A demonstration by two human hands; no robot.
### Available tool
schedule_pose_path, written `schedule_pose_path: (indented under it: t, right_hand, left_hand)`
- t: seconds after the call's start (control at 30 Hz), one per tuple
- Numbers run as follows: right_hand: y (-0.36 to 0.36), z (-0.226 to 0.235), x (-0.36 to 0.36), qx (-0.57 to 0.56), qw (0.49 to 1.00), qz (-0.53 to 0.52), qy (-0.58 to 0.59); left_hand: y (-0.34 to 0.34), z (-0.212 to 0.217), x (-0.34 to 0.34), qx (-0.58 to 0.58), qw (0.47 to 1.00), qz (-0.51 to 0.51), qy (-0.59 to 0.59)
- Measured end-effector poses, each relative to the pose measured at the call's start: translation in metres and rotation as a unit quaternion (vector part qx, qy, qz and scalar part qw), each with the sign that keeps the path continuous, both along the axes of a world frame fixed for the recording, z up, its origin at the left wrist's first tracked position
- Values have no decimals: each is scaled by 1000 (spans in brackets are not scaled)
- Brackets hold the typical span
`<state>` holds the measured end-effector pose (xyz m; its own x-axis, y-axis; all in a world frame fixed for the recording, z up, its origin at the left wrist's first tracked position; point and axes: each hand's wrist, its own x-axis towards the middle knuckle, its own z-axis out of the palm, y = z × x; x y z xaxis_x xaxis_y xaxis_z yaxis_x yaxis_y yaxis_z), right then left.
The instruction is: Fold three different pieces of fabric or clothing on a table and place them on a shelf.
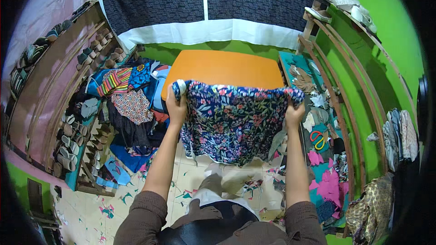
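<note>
A dark navy cloth with pink, white and green flowers (236, 122) hangs stretched between my two hands. My left hand (177, 106) is closed on its upper left corner, where a pale rolled bit shows. The upper right corner is gripped by my right hand (295, 112). The cloth's top edge passes in front of the near part of an orange tabletop (227, 66); its lower edge hangs over the floor, above my legs. Whether the cloth touches the table I cannot tell.
Left of the table lies a heap of folded and loose fabrics (131, 106), beside racks of shoes (68, 147). On the right, a teal shelf holds scraps and orange-and-yellow-handled scissors (318, 140). Fabric snippets (107, 211) litter the tiled floor. A dark curtain (154, 2) hangs behind.
</note>
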<state>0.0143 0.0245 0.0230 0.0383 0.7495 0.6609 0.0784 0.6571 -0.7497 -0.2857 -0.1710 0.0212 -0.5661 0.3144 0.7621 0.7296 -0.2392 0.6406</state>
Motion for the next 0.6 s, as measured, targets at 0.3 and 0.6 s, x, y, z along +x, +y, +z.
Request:
schedule_pose_path:
  t: [0.3,0.6]
  right_hand:
    - [79,14,-30,40,998,-35,-46]
    - [220,9,-112,66,992,-58,-92]
  left_hand:
    - [72,19,-35,20,999,28,37]
    - [204,20,-122,-14,999,15,36]
